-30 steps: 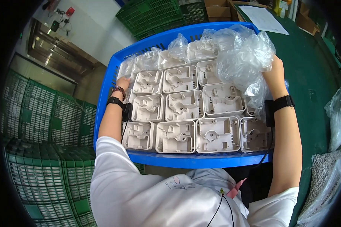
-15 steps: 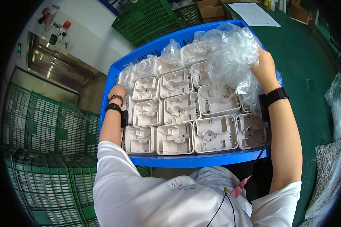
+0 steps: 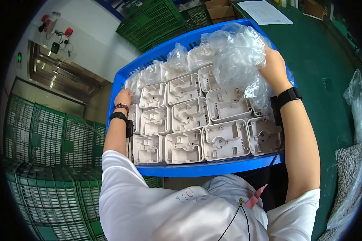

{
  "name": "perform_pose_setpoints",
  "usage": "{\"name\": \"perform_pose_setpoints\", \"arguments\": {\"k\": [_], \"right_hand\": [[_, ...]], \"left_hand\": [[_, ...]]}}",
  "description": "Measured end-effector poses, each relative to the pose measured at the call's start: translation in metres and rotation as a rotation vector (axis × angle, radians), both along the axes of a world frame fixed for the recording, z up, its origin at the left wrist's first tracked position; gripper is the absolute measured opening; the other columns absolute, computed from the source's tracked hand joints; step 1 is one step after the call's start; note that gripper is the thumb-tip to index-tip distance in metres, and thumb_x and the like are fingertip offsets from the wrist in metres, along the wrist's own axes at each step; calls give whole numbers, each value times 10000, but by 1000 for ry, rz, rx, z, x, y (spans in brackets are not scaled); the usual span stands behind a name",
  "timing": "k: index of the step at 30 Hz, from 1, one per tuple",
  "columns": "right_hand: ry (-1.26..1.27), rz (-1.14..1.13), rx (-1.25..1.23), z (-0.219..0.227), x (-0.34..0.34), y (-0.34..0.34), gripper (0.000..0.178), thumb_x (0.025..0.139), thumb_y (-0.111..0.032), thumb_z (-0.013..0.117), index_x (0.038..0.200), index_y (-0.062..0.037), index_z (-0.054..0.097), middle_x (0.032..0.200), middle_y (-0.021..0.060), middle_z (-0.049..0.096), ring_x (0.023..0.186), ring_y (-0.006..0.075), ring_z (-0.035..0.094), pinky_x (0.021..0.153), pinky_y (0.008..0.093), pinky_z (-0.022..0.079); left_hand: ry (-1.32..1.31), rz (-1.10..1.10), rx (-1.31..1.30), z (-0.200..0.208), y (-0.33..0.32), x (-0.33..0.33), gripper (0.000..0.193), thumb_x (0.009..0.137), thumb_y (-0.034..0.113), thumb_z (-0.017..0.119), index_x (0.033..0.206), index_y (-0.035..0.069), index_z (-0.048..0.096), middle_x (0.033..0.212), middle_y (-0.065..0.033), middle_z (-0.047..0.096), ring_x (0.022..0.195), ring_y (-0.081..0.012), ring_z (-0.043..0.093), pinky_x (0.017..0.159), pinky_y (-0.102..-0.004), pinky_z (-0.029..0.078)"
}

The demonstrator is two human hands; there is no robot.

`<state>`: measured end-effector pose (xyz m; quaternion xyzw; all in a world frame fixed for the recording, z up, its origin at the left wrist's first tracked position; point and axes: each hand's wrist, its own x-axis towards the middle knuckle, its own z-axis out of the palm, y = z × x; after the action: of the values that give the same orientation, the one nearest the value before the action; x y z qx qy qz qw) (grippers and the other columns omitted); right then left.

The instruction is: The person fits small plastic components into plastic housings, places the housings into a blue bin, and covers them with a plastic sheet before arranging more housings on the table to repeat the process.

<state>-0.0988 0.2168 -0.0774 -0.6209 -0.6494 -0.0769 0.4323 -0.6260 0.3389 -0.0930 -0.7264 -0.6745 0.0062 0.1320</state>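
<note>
A blue plastic crate point(image 3: 213, 170) in front of me holds rows of white plastic housings point(image 3: 188, 114), open side up, with ribs and round bosses inside. Bunched clear plastic film point(image 3: 237, 56) covers the far right part of them. My right hand point(image 3: 274, 69) is closed on this film near the crate's right side. Beside the left wall, my left hand point(image 3: 124, 97) is curled next to the housings and the film's left end; its fingertips are hidden, so what it grips does not show. More clear film point(image 3: 177, 58) lies over the far row.
Green crates point(image 3: 48, 136) stand stacked on the left, and another green crate point(image 3: 151, 22) is behind the blue one. A green table surface point(image 3: 309, 80) lies to the right, with a white sheet point(image 3: 264, 12) on it. Clear plastic point(image 3: 357, 102) hangs at the far right.
My right hand and the bunched film have shifted slightly left. The crate sits a little further left and higher in view. My left hand stays at the left side.
</note>
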Motion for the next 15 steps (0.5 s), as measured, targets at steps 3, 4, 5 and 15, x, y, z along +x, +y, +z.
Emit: {"name": "perform_pose_setpoints", "arguments": {"k": [3,4,5,15], "right_hand": [[62,24,-15,2,3,-4,230,646,-124,640,830,-12,559,792,189,601,783,371,560,676,430,452],[62,30,-22,1,2,-3,230,646,-124,640,830,-12,559,792,189,601,783,371,560,676,430,452],[46,20,-48,1,5,-2,223,660,-121,628,845,-10,569,806,191,604,792,373,561,684,416,453],[17,-14,-108,-2,5,-1,217,687,-101,607,879,-4,587,854,189,611,825,367,567,713,376,453]], "left_hand": [[-142,141,205,10,19,-2,159,797,217,545,881,82,535,878,-204,599,856,-400,559,711,-500,438],[-237,175,314,16,28,-6,151,800,215,538,858,76,538,882,-207,598,852,-408,556,706,-499,440],[-271,196,332,23,38,-14,178,794,220,539,855,53,545,884,-213,596,859,-412,554,711,-492,442],[-1621,372,491,70,71,-48,233,725,149,582,813,-66,568,813,-200,607,747,-317,586,670,-402,474]]}}
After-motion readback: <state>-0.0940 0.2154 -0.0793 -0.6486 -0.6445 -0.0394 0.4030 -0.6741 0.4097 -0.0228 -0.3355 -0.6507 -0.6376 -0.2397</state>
